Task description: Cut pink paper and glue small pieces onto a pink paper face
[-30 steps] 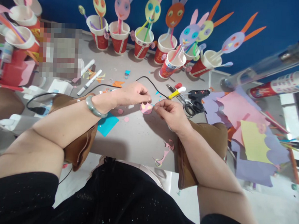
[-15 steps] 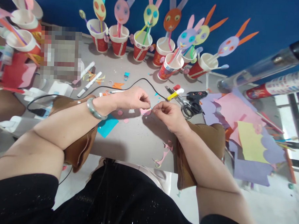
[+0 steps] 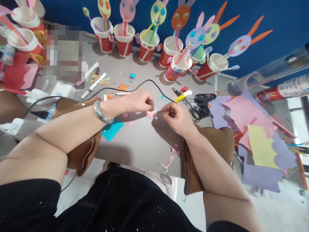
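A small round pink paper piece (image 3: 152, 114) with yellow and bluish marks on it lies on the table between my hands. My left hand (image 3: 141, 100) hovers at its left edge, thumb and fingers pinched together; whatever they hold is hidden. My right hand (image 3: 176, 118) is just right of the piece, thumb and forefinger pinched, with anything between the tips too small to name. Two plain pink discs, one of them a pink paper disc (image 3: 131, 123), lie under my left wrist beside a blue paper sheet (image 3: 112, 129).
Several red paper cups (image 3: 148, 49) with paper rabbit faces line the blue wall. Right of my hands lie a yellow-handled cutter (image 3: 182, 96), scissors (image 3: 199, 113) and a black glue gun (image 3: 205, 98). A black cable (image 3: 120, 90) crosses behind my hands. Brown cushions (image 3: 211, 145) support both arms.
My right hand has drawn slightly to the right, widening the gap between my hands. More of the pink paper piece now shows. The whole view has shifted a little.
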A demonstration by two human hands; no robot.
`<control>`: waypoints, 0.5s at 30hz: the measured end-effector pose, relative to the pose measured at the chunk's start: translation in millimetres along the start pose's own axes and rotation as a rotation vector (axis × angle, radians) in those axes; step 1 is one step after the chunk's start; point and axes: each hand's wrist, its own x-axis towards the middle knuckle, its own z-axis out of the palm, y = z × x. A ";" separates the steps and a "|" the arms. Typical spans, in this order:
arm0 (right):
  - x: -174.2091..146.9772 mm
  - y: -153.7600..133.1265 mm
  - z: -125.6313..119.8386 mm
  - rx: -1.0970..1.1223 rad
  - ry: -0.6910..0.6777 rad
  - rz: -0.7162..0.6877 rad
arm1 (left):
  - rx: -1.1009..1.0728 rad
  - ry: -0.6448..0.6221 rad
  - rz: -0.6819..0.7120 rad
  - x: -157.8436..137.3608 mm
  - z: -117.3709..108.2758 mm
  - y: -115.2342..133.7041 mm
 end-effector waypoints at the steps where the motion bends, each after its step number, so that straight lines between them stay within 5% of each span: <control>1: -0.2 0.4 -0.2 -0.036 -0.006 -0.005 | 0.013 -0.005 -0.002 -0.1 1.3 -0.9; 8: -2.9 0.8 0.8 -0.334 -0.105 0.021 | 0.091 -0.024 -0.206 -4.8 7.7 6.9; 15: -3.2 -1.0 1.2 -0.425 -0.141 0.016 | 0.248 -0.012 -0.165 -9.7 14.5 13.9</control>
